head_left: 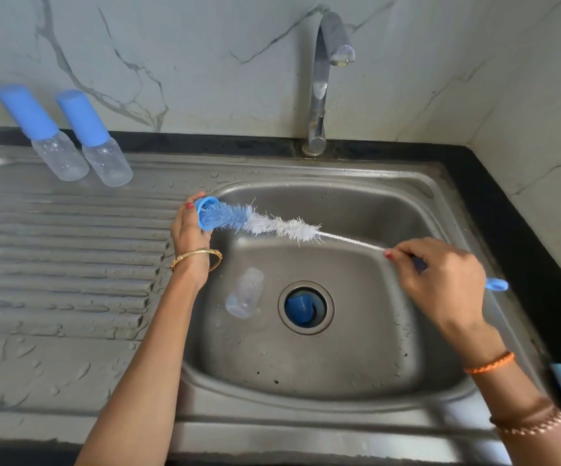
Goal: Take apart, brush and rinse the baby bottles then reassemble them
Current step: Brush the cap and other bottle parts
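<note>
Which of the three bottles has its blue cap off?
The bottle lying in the sink basin, beside the drain. It is bare and clear, on its side. The other two bottles stand capped on the drainboard at the back left.

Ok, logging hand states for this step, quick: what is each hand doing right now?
Left hand: grips a blue bottle part, brush bristles pushed into it.
Right hand: grips the bottle brush by its handle.
</note>
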{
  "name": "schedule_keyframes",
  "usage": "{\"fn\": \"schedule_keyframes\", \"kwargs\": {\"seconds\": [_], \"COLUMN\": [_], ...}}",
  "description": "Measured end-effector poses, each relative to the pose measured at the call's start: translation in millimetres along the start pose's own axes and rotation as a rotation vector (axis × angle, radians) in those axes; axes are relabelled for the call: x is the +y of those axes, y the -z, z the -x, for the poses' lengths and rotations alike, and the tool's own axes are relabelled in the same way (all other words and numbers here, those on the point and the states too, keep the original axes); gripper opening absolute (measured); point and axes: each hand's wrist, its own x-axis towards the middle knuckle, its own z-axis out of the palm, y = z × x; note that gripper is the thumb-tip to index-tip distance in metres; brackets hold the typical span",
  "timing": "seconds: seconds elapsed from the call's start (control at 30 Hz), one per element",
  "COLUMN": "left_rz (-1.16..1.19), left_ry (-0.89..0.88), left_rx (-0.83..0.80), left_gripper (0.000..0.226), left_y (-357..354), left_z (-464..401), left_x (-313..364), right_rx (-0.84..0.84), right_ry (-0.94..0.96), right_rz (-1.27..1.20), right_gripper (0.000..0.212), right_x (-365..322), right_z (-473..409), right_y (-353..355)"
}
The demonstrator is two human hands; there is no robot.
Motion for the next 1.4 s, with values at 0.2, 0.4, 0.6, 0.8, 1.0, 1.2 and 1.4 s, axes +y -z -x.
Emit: {"fn": "schedule_keyframes", "kwargs": {"seconds": [0.2,0.4,0.6,0.8,1.0,1.2,1.4], "left_rz": [0.097,0.158,0.171,0.045,0.052,0.177,0.105], "left_ry": [0.018,0.031,0.044,0.019,0.014,0.057,0.035], "left_rx": [-0.004,0.017,0.057,0.049,0.082,0.124,0.100], "left_gripper": [0.029,0.030,0.029,0.027,0.029,0.027,0.027], "left_y": [0.2,-0.5,-1.8,0.9,-1.4,-5.4,-5.8], "left_z": [-5.0,-4.3,-2.8,-2.8,0.8,3.6,3.3], "left_x": [3.0,4.8,5.9,3.6,7.3,8.8,5.1], "right_rx": [-0.701,-0.816,-0.028,-0.851,-0.899,-0.188,-0.580], "right_ry": [-0.545,-0.569,0.049,-0.458,-0.476,-0.139,-0.402], "right_rz": [-0.432,-0.702,0.045,-0.539,-0.714,0.121,-0.397], "right_gripper": [0.033,0.020,0.024,0.036,0.016,0.024,0.041], "right_x": [-13.7,-0.9,-4.1,-20.0,-8.8,9.7,2.9], "right_z": [-5.5,0.8,5.7,-4.0,-3.8,-0.5,1.1], "right_y": [-2.3,-9.9,-16.8,-4.3,-3.1,-16.3,-9.2]}}
